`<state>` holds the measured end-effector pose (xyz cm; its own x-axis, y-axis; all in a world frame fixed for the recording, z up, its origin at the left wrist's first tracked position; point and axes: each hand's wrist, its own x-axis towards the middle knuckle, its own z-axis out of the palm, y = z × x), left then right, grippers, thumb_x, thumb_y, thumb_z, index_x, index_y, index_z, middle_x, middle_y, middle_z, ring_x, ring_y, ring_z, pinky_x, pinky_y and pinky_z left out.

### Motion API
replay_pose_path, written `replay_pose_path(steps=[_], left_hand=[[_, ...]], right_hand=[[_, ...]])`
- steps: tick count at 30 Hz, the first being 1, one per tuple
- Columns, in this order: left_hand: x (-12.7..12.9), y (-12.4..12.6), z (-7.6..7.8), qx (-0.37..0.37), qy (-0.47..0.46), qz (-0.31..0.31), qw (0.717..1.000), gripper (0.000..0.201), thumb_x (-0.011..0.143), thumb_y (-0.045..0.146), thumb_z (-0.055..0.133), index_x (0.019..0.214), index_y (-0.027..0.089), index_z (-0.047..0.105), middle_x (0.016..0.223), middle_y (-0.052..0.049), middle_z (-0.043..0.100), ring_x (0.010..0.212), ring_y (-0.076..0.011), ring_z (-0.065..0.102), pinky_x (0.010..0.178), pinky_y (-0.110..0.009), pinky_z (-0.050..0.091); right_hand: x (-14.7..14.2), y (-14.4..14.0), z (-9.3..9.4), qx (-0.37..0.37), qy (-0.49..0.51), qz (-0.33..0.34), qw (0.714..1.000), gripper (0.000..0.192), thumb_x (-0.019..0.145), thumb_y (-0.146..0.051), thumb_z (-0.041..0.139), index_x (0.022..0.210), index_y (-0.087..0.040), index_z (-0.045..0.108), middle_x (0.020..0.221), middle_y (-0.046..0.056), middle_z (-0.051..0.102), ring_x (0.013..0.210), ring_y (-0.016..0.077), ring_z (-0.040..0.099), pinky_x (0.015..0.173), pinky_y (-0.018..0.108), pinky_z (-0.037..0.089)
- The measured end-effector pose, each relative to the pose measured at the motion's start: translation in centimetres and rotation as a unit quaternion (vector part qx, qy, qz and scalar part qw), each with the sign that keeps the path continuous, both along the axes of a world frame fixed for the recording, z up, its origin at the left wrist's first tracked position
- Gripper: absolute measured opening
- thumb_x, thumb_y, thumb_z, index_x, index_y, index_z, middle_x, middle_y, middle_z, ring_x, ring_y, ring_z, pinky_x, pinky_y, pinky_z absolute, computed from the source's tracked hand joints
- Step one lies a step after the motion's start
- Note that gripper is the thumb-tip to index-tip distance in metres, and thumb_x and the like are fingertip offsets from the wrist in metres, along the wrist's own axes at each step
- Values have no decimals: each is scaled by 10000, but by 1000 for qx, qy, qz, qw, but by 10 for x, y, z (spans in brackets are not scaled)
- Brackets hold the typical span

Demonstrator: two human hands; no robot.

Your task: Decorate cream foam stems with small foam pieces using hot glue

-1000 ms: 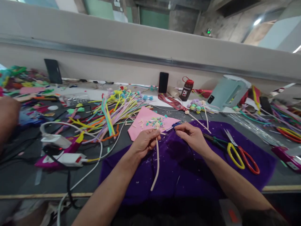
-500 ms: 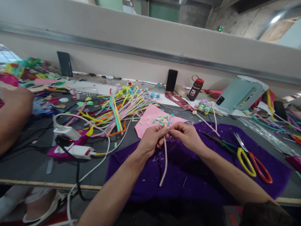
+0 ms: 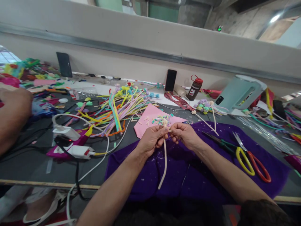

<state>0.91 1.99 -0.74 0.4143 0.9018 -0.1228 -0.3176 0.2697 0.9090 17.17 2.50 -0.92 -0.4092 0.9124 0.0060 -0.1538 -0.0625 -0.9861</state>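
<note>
Between my fingers is a cream pipe cleaner [image 3: 165,163]; its long stem hangs down over the purple cloth [image 3: 199,175], and a small cream tuft shows at its top. My left hand [image 3: 154,139] pinches it near the upper end. Close beside, my right hand [image 3: 183,133] has thumb and forefinger pinched on a short cream piece at the same spot. Just beyond both hands lies a pink sheet [image 3: 147,121] with several short cut pipe cleaner pieces [image 3: 162,120]. Pliers [image 3: 221,142] and scissors [image 3: 249,158] with yellow and red handles rest on the cloth to the right.
Bundled coloured pipe cleaners [image 3: 124,106] lie left of centre. Chargers on a power strip [image 3: 75,147] trail cables. A phone [image 3: 171,80], a brown bottle [image 3: 195,89] and a pale blue appliance [image 3: 240,94] stand at the back. Another person's arm [image 3: 14,116] reaches in at left.
My right hand has drawn slightly away from the left fingers, so a short cream piece shows between them. Its lower fingers have dropped into view. The left hand stays nearly still.
</note>
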Motion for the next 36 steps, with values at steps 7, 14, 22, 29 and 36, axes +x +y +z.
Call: replay_pose_path(steps=[7, 14, 22, 29, 36], left_hand=[[1, 0, -3, 6, 8, -11, 1000, 287, 673, 381, 641, 605, 128, 525, 475, 42, 515, 280, 0, 313, 278, -147, 185], [1, 1, -2, 4, 57, 19, 998, 284, 659, 379, 651, 581, 132, 533, 406, 47, 482, 267, -9, 312, 277, -149, 169], [-1, 3, -4, -10, 58, -12, 998, 305, 680, 402, 625, 579, 130, 528, 362, 61, 426, 261, -10, 286, 280, -148, 164], [-3, 0, -1, 48, 164, 8, 985, 272, 667, 399, 619, 650, 130, 577, 449, 39, 508, 307, -32, 365, 318, -162, 252], [-3, 0, -6, 153, 327, 45, 931, 256, 651, 370, 588, 645, 122, 646, 517, -9, 583, 405, -69, 423, 408, -200, 279]], right_hand=[[5, -3, -2, -10, -5, 37, 999, 219, 713, -351, 634, 740, -153, 545, 643, -19, 574, 473, 64, 525, 413, 169, 406], [3, -8, 0, 169, -125, -93, 973, 113, 752, -275, 583, 794, -170, 579, 639, -22, 569, 532, 87, 516, 482, 202, 425], [2, -11, -6, 274, -187, -135, 934, 87, 782, -251, 542, 830, -190, 581, 726, -4, 560, 572, 99, 516, 544, 227, 433], [16, -3, 0, 278, -232, -94, 927, 84, 805, -248, 515, 807, -179, 564, 659, -15, 538, 525, 91, 495, 503, 211, 413], [39, 4, 21, 348, -266, -67, 896, 77, 806, -168, 497, 784, -171, 571, 769, 13, 547, 688, 114, 515, 632, 242, 409]])
